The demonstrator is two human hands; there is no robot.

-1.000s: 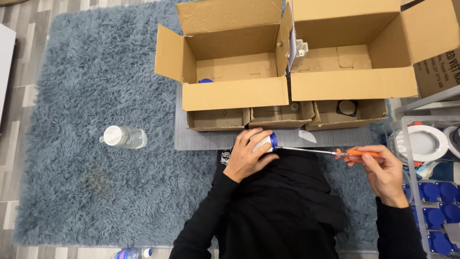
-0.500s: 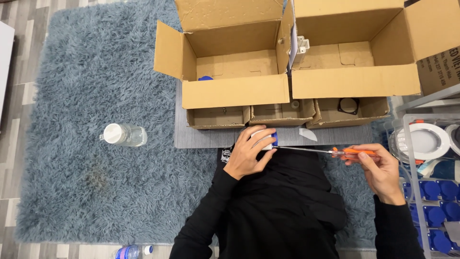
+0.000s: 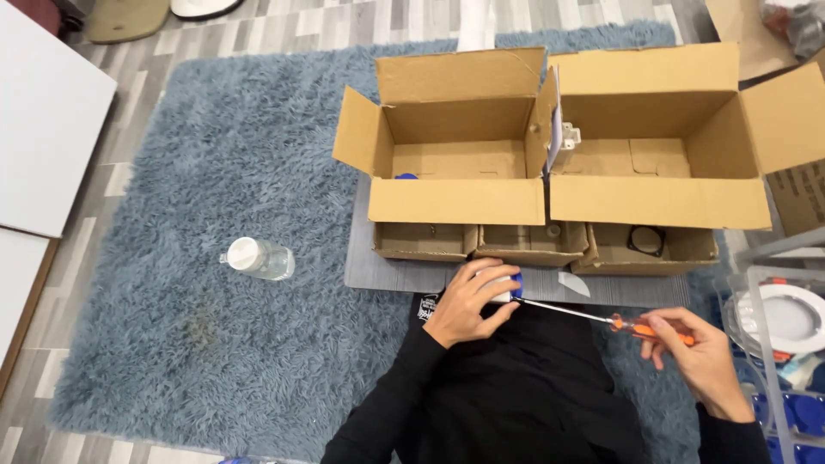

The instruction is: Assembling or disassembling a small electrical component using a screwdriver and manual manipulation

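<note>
My left hand (image 3: 468,301) grips a small white and blue part (image 3: 505,283) just above my lap, at the near edge of a grey board (image 3: 387,271). My right hand (image 3: 700,357) holds a screwdriver (image 3: 601,318) by its orange handle. Its metal shaft runs left and the tip meets the blue side of the part. Both arms wear black sleeves. The part is mostly hidden under my fingers.
Two open cardboard boxes (image 3: 460,202) (image 3: 662,202) stand on the grey board with three small open boxes (image 3: 528,245) in front. A clear plastic bottle (image 3: 258,258) lies on the blue shaggy rug (image 3: 198,189). A clear bin (image 3: 782,344) with white and blue parts sits at right.
My left hand has shifted its grip slightly on the small part, covering more of it. The screwdriver stays against the part and my right hand holds nearly still.
</note>
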